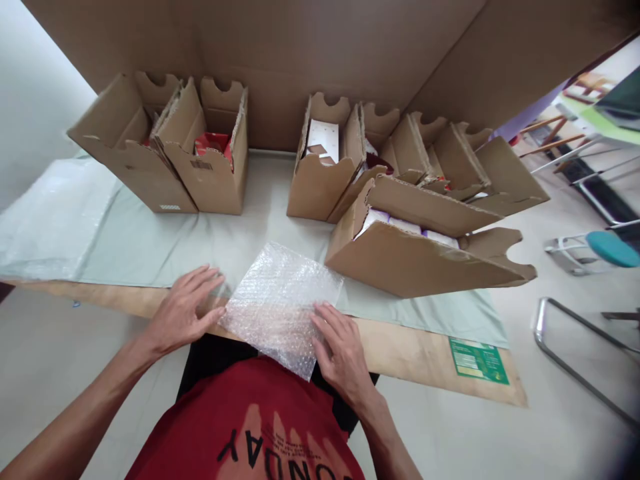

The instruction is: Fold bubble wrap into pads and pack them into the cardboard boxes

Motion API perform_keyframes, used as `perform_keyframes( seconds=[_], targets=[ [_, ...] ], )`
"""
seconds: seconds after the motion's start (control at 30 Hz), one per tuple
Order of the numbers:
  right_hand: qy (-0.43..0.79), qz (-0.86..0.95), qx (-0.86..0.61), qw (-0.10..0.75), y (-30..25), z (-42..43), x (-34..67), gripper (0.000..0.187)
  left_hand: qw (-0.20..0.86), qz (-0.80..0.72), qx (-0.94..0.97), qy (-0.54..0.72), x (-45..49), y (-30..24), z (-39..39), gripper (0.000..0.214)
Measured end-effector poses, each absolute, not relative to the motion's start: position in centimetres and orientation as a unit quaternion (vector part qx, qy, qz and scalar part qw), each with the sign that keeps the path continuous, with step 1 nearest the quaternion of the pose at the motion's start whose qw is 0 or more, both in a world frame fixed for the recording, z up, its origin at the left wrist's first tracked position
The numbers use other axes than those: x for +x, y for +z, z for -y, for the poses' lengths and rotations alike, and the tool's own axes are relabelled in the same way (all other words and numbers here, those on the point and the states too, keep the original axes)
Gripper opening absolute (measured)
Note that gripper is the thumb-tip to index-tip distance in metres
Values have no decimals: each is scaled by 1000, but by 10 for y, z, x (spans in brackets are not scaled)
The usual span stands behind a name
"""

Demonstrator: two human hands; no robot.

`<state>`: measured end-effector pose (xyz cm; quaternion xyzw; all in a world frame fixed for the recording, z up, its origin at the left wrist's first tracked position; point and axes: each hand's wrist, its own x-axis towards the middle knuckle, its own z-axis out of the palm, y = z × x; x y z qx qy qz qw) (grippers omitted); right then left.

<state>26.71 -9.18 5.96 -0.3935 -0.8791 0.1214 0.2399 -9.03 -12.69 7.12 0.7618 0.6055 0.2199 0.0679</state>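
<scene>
A clear sheet of bubble wrap lies at a slant across the table's front edge, its near corner hanging over toward my red shirt. At its left corner is my left hand, open, thumb pointing at the sheet and fingers spread over the cloth. My right hand rests on the right edge of the sheet with its fingers stretched out. Neither hand grips anything. Just beyond my right hand stands a cardboard box holding several white and purple packages.
Open cardboard bins stand at the back left, one with a red item. More bins line the back right. Stacked bubble wrap lies at far left. A green label is on the table's right front. Cardboard walls rise behind.
</scene>
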Motion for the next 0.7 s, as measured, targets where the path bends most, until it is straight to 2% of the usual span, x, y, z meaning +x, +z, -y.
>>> perform_keyframes(
  seconds=[0.2, 0.27, 0.33, 0.4, 0.47, 0.6, 0.7],
  targets=[
    [159, 919, -341, 115, 83, 107, 280, 78, 145, -503, 843, 126, -71, 84, 135, 62],
    [169, 920, -344, 79, 82, 111, 285, 78, 147, -480, 860, 95, -70, 81, 135, 70],
    [164, 916, -357, 77, 75, 115, 287, 69, 133, -472, 868, 83, -72, 77, 135, 73],
    [156, 907, -372, 119, 65, 119, 284, 55, 124, -469, 870, 87, -76, 73, 136, 69],
    [172, 888, -376, 200, 58, 122, 279, 44, 126, -470, 868, 103, -80, 73, 138, 64],
    [321, 786, -386, 361, 62, 125, 272, 39, 169, -495, 837, 157, -82, 80, 143, 57],
    [427, 674, -448, 403, 71, 127, 274, 25, 233, -523, 793, 208, -72, 88, 141, 39]
  ],
)
